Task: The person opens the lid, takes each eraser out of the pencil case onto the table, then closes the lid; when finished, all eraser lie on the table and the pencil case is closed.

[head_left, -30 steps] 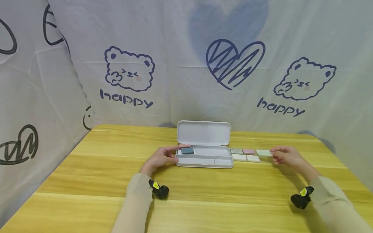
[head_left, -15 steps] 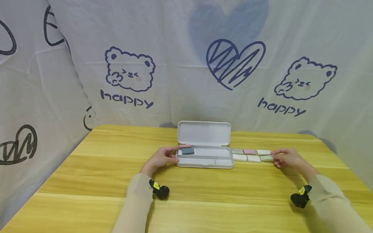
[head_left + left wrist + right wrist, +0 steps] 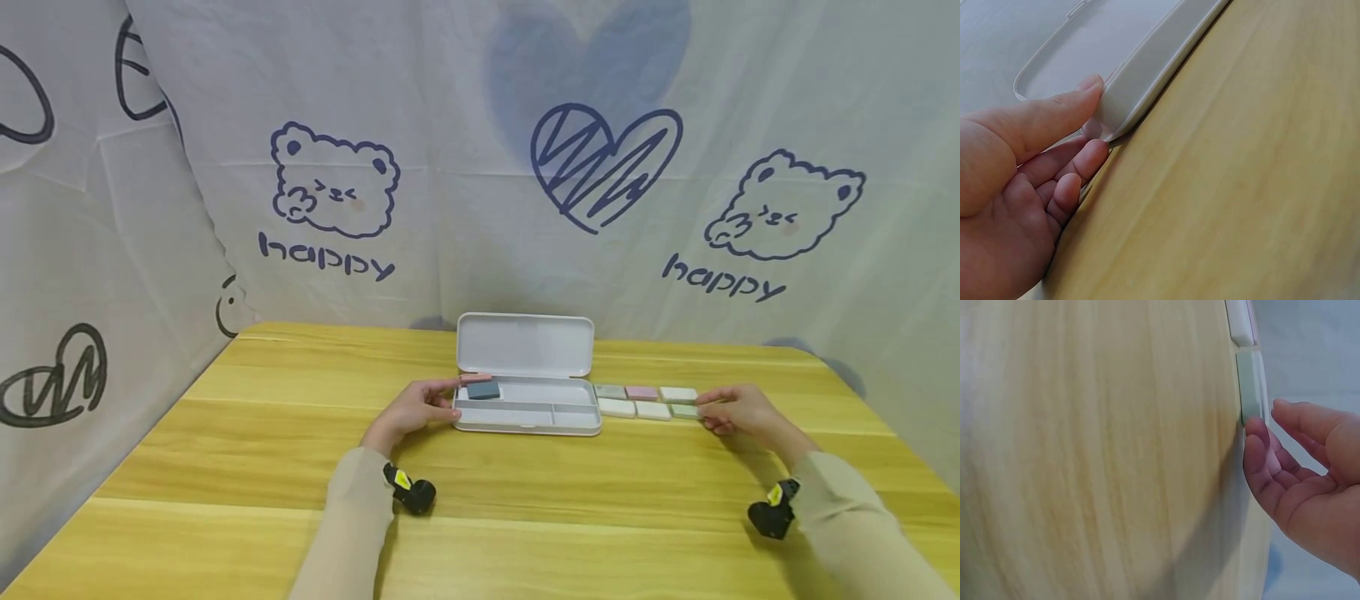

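Note:
In the head view an open white pencil case (image 3: 528, 429) lies on the table with its lid (image 3: 525, 344) raised. My left hand (image 3: 408, 412) holds its left end, thumb on the corner in the left wrist view. Inside the case are a dark blue eraser (image 3: 483, 390) and a pink piece (image 3: 475, 378) at the left. Right of the case, two rows of eraser-like blocks lie side by side. My right hand (image 3: 742, 412) is at the rows' right end. Its fingertips touch the end of a pale green block (image 3: 1249, 387), with the thumb apart from it in the right wrist view.
The back row has a grey block (image 3: 610, 391), a pink block (image 3: 642, 392) and a white block (image 3: 678, 393). Two white blocks (image 3: 617, 407) stand in front, beside the case. A printed cloth (image 3: 465, 208) hangs behind the wooden table (image 3: 525, 517).
The green block, earlier held by my right hand over the back row, came down to the front row's right end. The right fingers have loosened from it. My left hand stays on the case.

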`<state>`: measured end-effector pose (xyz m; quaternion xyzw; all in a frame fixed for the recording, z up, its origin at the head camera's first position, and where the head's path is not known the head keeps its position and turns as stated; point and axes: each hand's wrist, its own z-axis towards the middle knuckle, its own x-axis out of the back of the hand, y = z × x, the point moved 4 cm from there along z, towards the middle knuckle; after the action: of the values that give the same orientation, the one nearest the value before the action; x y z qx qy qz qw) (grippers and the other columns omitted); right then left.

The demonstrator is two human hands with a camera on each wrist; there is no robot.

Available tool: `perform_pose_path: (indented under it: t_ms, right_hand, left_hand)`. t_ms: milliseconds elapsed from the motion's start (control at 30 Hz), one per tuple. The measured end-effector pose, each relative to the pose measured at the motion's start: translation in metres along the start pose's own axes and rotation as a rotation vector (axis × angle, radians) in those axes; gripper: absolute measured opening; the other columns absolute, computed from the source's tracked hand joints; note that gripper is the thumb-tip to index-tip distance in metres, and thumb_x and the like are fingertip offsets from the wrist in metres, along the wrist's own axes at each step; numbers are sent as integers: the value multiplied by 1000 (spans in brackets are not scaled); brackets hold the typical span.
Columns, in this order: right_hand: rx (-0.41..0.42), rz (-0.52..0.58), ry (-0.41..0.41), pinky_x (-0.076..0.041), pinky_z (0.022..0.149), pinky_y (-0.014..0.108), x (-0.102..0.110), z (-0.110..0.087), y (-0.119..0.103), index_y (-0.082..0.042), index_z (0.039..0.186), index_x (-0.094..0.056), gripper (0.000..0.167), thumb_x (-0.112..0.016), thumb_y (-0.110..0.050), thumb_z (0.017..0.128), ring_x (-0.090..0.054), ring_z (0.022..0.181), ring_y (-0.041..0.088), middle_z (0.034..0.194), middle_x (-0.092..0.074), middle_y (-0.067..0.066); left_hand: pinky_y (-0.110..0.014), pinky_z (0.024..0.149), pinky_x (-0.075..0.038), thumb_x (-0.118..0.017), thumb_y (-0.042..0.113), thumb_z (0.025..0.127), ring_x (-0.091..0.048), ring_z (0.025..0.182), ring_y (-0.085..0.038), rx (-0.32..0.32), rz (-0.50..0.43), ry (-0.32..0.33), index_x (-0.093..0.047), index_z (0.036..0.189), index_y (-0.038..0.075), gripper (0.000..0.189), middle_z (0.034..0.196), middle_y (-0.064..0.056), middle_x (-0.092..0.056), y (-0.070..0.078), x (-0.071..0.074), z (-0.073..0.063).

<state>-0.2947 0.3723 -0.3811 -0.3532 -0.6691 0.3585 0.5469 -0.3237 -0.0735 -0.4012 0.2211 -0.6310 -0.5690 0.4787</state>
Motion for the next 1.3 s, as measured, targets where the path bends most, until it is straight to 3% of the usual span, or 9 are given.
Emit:
perform_pose_path:
  t_ms: [167, 300, 833, 1100, 1300]
  right_hand:
    - [16, -145, 55, -47, 57, 27, -2, -2, -11, 22, 104, -50, 31, -53, -4, 87, -52, 61, 12, 71, -58, 4]
    - [18, -200, 97, -47, 57, 27, -7, -1, -20, 20, 103, -52, 30, -55, -5, 86, -51, 62, 12, 72, -58, 5]
    - [101, -95, 106, -48, 58, 26, -40, 12, -52, 18, 101, -54, 31, -58, -8, 85, -56, 62, 11, 75, -62, 8]
    - [81, -123, 112, -47, 57, 24, -59, 23, -62, 15, 105, -55, 30, -57, -9, 86, -54, 63, 12, 84, -61, 16]
    - [120, -75, 92, -47, 56, 24, -76, 27, -71, 17, 100, -56, 26, -58, -5, 85, -54, 61, 11, 76, -61, 12]
  left_hand:
    - [-20, 46, -28, -66, 3, 79, -34, 52, -12, 5, -1, 5, -49, 129, 8, 53, 59, -2, -40, 0, 0, -1]
    - [-21, 47, -28, -66, 3, 78, -34, 52, -11, 30, -2, 25, -49, 128, 8, 53, 60, -3, -41, 0, 1, -3]
    - [-22, 46, -27, -66, 4, 79, -32, 51, -13, 37, -3, 15, -49, 129, 10, 53, 60, -4, -38, 2, 0, -2]
    - [-21, 47, -27, -62, -2, 80, -32, 53, -14, 36, -14, 4, -46, 129, 2, 51, 61, -7, -37, 32, -2, -15]
    - [-21, 47, -26, -63, -1, 80, -32, 52, -14, 36, -6, 5, -47, 129, 4, 52, 60, -7, -38, 17, -1, -8]
